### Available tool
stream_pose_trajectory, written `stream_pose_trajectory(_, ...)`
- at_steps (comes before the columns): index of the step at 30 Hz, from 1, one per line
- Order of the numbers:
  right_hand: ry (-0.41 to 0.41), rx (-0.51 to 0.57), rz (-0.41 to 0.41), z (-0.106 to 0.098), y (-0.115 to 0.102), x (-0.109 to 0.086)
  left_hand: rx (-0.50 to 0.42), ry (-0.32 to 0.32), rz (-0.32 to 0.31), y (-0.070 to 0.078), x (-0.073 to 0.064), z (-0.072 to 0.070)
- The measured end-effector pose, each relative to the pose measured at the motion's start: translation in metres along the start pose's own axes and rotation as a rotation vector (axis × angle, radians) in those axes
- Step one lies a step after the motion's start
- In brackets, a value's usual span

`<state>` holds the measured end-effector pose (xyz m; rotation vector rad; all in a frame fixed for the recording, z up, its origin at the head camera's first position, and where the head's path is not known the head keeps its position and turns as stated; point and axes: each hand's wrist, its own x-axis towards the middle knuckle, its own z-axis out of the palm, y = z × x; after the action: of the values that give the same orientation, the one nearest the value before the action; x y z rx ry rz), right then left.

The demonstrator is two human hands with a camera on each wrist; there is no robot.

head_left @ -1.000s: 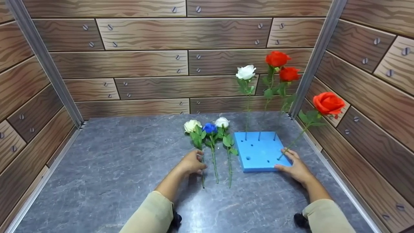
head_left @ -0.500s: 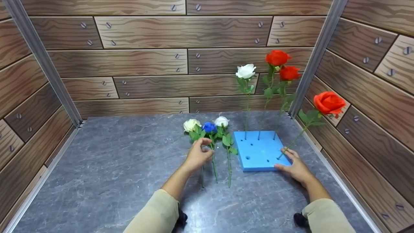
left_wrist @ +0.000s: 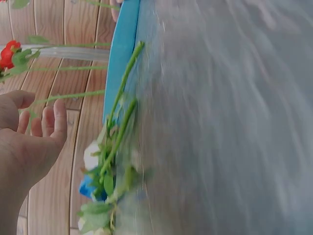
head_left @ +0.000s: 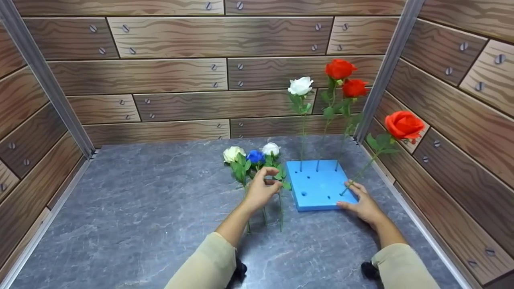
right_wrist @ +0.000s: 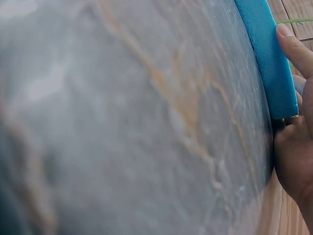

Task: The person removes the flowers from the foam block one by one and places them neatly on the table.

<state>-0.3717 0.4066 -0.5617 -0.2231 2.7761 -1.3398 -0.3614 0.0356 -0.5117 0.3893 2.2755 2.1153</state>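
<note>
My left hand hovers over the lying roses with its fingers loosely curved and nothing between them; the left wrist view shows that hand bare as well. Beneath and beside it lie a cream rose, a blue rose and a white rose, stems toward me. My right hand grips the near right corner of a blue foam block, beside the stem of a leaning red rose. Along the block's far side stand a white rose and two red roses.
Several holes show in the block's top. The grey marbled tabletop is enclosed by wood-patterned walls at the back and both sides. A metal post rises at the back right corner behind the roses.
My left hand has moved rightward and away from me, from the cream rose's stem to above the white rose's stem. The right hand has kept its hold on the block. The head view has shifted slightly.
</note>
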Motion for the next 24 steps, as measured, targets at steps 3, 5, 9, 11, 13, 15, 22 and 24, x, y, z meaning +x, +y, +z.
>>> stream_pose_trajectory(3,-0.001,0.001,-0.004,0.0,-0.001,0.0,-0.02,-0.04,-0.003,-0.001,0.003,0.009)
stream_pose_trajectory(5,0.002,0.003,-0.01,0.001,-0.002,-0.001,-0.027,-0.059,-0.007,0.0,0.005,0.014)
stream_pose_trajectory(9,0.009,0.01,-0.012,0.001,-0.003,-0.001,-0.033,-0.084,0.0,-0.001,0.008,0.028)
stream_pose_trajectory(11,0.006,0.01,-0.008,0.001,-0.003,-0.001,-0.028,-0.096,0.006,-0.001,0.009,0.035)
stream_pose_trajectory(13,0.004,0.008,0.0,0.001,-0.002,-0.001,-0.018,-0.11,0.007,-0.001,0.01,0.042)
stream_pose_trajectory(15,0.003,-0.002,0.002,0.0,-0.002,-0.001,-0.018,-0.119,0.01,0.0,0.012,0.049)
stream_pose_trajectory(22,0.01,-0.01,0.015,-0.001,0.0,0.0,-0.019,-0.127,0.022,0.0,0.017,0.076)
stream_pose_trajectory(24,0.005,-0.006,0.022,0.0,0.0,0.0,-0.008,-0.128,0.009,-0.001,0.017,0.083)
